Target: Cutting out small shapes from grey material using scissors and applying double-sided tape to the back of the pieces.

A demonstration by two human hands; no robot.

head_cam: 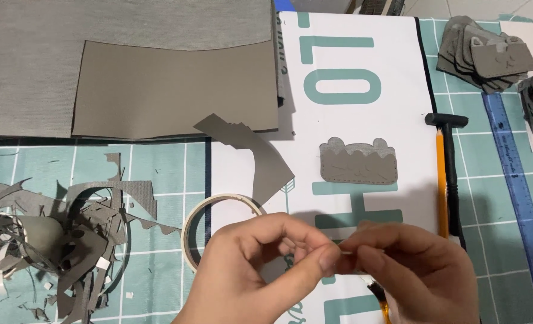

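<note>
Both hands, the left hand [260, 270] and the right hand [416, 270], are bare: no gloves, rings or sleeves visible.

Bright, even overhead light falls across the cutting mat [506, 198], with no glare. Soft shadows pool on the white printed sheet [362, 120] beneath the left hand [260, 270] and right hand [416, 270]. Focus holds sharp at mid-table; the hands blur slightly, and lines bow mildly toward the mat's edges.

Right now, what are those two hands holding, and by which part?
Both hands, left hand and right hand, pinch something tiny and pale between fingertips; what it is cannot be told.
</note>
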